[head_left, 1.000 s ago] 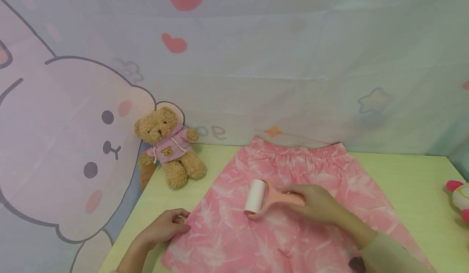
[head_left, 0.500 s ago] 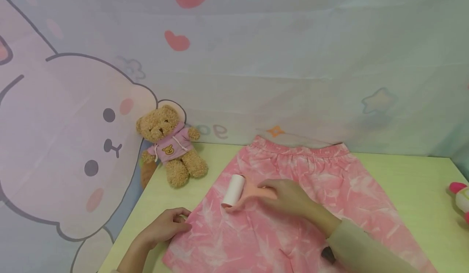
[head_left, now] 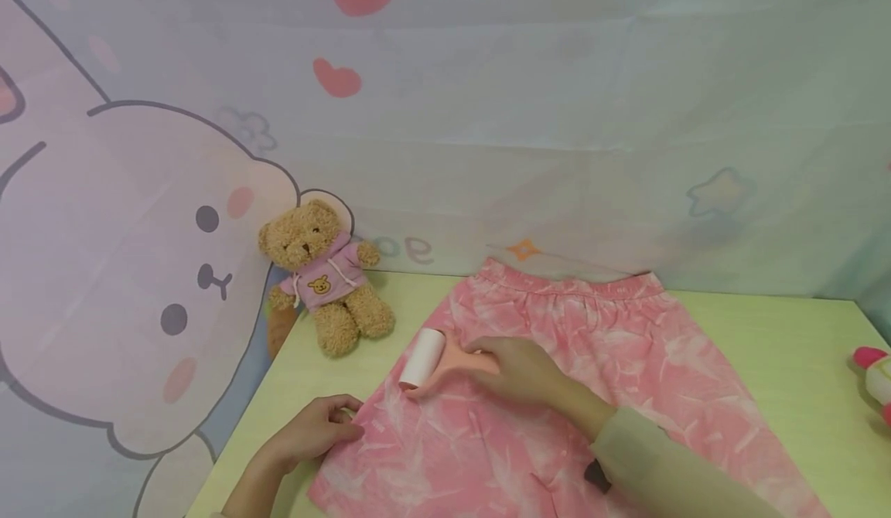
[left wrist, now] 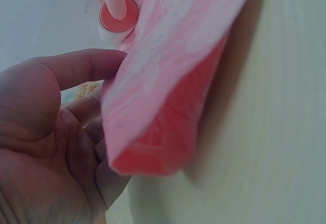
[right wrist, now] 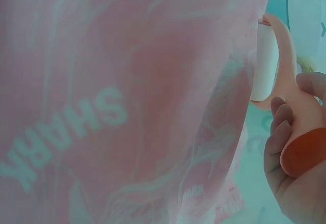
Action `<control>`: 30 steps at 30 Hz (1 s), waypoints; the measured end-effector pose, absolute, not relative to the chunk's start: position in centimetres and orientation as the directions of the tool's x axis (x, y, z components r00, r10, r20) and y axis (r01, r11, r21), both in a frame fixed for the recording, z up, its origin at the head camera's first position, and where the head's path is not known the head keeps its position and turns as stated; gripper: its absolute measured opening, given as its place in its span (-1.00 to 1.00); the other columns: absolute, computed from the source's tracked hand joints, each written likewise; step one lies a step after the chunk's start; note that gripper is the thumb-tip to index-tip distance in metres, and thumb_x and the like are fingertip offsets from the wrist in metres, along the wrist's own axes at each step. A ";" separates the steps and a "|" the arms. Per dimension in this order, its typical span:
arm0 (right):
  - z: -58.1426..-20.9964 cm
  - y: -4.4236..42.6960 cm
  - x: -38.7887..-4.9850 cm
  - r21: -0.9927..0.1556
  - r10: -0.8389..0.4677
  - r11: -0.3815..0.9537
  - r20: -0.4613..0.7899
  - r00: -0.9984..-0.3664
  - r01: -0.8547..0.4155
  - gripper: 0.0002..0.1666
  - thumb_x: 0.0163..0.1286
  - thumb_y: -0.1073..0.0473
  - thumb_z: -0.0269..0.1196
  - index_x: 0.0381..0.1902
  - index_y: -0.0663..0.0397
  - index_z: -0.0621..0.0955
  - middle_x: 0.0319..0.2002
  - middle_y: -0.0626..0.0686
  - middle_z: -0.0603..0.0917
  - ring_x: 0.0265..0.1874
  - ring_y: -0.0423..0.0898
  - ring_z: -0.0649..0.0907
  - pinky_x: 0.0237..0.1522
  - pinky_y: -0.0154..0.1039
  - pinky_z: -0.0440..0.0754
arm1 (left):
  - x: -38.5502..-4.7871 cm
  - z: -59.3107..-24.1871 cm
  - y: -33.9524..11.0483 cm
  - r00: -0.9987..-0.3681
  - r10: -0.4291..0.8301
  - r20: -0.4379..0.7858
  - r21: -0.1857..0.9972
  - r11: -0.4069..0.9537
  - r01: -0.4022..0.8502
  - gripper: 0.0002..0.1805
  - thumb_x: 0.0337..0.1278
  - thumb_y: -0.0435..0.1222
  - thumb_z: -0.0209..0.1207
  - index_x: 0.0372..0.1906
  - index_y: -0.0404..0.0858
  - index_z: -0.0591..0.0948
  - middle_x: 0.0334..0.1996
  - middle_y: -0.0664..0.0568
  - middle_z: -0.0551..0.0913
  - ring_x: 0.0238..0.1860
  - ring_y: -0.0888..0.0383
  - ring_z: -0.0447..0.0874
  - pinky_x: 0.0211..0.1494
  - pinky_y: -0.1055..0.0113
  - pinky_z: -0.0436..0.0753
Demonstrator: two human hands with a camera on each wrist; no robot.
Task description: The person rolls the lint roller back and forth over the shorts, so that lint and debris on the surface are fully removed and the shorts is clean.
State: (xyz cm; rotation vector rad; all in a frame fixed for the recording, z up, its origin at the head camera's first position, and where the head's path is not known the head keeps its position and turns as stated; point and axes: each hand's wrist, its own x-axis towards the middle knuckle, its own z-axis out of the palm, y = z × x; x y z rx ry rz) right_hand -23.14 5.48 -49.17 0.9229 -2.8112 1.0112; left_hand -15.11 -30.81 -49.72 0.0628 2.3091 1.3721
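A pink and white patterned garment (head_left: 557, 363) with a gathered waistband lies on the table. My right hand (head_left: 518, 371) grips the orange handle of a lint roller (head_left: 423, 357), whose white cylinder rests on the garment near its left edge. In the right wrist view, the fingers of my right hand (right wrist: 298, 147) curl round that handle (right wrist: 300, 107). At the garment's lower left edge, my left hand (head_left: 313, 429) pinches the cloth; the left wrist view shows thumb and fingers of my left hand (left wrist: 61, 127) on either side of the raised edge (left wrist: 153, 107).
A teddy bear (head_left: 323, 278) in a pink hoodie sits at the table's back left corner. Part of a pink and white toy (head_left: 879, 375) shows at the far right. Behind the table (head_left: 793, 363) hangs a printed cloth (head_left: 522, 116). A dark object (head_left: 597, 475) is beside the right sleeve.
My right hand has moved the lint roller leftward across the garment, from near its middle to close by its left edge. My left hand has stayed at the edge of the cloth.
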 end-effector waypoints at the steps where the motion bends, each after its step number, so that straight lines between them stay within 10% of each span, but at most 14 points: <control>1: -49.2 5.4 -23.2 -0.574 -0.528 0.618 0.204 -0.825 -0.537 -0.58 0.42 -0.20 0.35 0.15 -0.24 0.72 0.02 -0.22 0.76 0.07 -0.14 0.70 0.14 -0.06 0.59 | -15.1 -49.7 -30.8 -0.897 0.264 -0.355 0.844 0.503 -0.186 -0.67 0.26 -0.33 0.34 0.06 -0.39 0.63 -0.43 0.02 0.63 -0.41 0.14 0.54 -0.34 0.29 0.52; 17: -47.2 7.6 -25.3 -0.641 -0.456 0.600 0.219 -0.863 -0.479 -0.62 0.37 -0.06 0.39 0.13 -0.26 0.71 -0.07 -0.22 0.73 -0.23 -0.18 0.62 -0.09 -0.08 0.57 | -15.1 -49.8 -30.9 -0.893 0.273 -0.359 0.850 0.491 -0.192 -0.66 0.29 -0.32 0.31 0.08 -0.40 0.63 -0.43 0.02 0.62 -0.43 0.14 0.57 -0.35 0.28 0.55; 30: -47.4 9.6 -29.1 -0.611 -0.418 0.663 0.178 -0.891 -0.433 -0.48 0.42 -0.12 0.37 0.28 -0.14 0.67 0.18 0.00 0.71 0.15 0.08 0.66 0.16 0.14 0.55 | -15.2 -50.0 -30.9 -0.900 0.261 -0.349 0.851 0.490 -0.188 -0.67 0.27 -0.32 0.34 0.07 -0.38 0.64 -0.44 0.03 0.63 -0.44 0.15 0.56 -0.36 0.31 0.54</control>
